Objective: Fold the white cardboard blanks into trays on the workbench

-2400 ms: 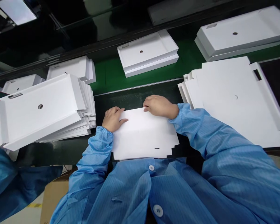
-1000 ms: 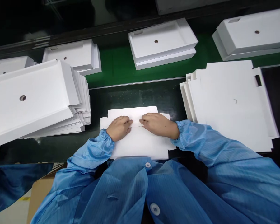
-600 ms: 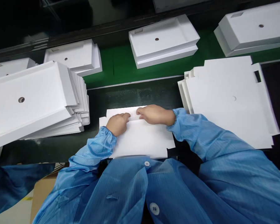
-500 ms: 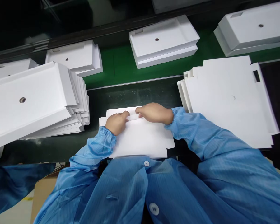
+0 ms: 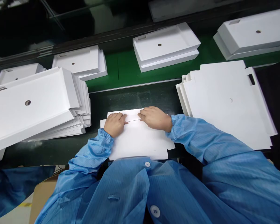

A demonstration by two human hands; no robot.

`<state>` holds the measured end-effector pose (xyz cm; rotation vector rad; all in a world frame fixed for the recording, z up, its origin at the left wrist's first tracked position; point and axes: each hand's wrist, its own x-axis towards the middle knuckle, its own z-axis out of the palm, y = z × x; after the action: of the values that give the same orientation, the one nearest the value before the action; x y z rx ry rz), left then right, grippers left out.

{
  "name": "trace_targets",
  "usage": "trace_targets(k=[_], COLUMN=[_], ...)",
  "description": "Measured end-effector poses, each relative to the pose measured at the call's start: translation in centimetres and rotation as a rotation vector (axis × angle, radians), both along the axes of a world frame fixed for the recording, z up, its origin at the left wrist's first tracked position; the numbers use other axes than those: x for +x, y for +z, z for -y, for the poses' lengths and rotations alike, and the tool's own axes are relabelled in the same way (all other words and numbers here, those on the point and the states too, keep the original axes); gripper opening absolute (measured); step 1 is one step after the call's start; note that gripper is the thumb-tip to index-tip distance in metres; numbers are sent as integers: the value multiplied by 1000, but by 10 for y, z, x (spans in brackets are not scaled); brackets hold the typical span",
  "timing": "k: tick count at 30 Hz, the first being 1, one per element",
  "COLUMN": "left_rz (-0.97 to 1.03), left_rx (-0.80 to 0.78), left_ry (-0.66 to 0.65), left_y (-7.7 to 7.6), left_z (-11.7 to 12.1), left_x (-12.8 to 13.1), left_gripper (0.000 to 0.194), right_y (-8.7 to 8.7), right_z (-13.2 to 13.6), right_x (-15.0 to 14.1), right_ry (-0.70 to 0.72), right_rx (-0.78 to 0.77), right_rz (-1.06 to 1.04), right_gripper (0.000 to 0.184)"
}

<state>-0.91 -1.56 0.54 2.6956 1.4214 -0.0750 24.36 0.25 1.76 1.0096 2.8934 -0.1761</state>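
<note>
A flat white cardboard blank [image 5: 142, 140] with notched corners lies on the dark bench close to my body. A crease line runs across it near its far edge, setting off a narrow flap [image 5: 132, 115]. My left hand [image 5: 114, 124] is closed at the left part of this flap, thumb and fingers together along the crease. On the other side, my right hand [image 5: 155, 118] is likewise closed, its fingertips pressed to the flap at the crease. A short gap separates the hands. The hands and my blue jacket hide parts of the blank.
A pile of partly folded white cardboard trays [image 5: 32, 93] stands left, and flat white blanks [image 5: 226, 102] are stacked right. Beyond, on a green strip [image 5: 121, 68], sit several folded white box trays [image 5: 165, 43]. Another person's blue sleeve [image 5: 18, 183] shows at lower left.
My hands have gone from the blank's far edge to the crease, and the narrow flap now shows beyond it. Lately the hands have moved slightly, with the camera view shifting a little.
</note>
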Motion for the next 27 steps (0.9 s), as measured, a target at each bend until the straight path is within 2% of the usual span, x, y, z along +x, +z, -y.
trace_targets(k=[8,11,17,20,27], left_rz=[85,131,98,90,107], left_rx=[-11,-17,41,38,19], left_ry=[-23,-37,-14,-5,-110], left_y=[1,-1,-1,-1,-6], left_z=[4,1,-4,-4,-5], left_x=[0,-2,-9,-9,-5], left_gripper=[36,31,32,32,35], right_y=[3,4,5,7,3], right_z=[8,7,9,13,11], right_x=[12,22,45,42,38], right_ry=[-92,-51,-50,-23,76], right_rx=[-29,-41,81,103,119], right_rz=[-55,-23,88,135,131], right_gripper=[32,33,30,31,29])
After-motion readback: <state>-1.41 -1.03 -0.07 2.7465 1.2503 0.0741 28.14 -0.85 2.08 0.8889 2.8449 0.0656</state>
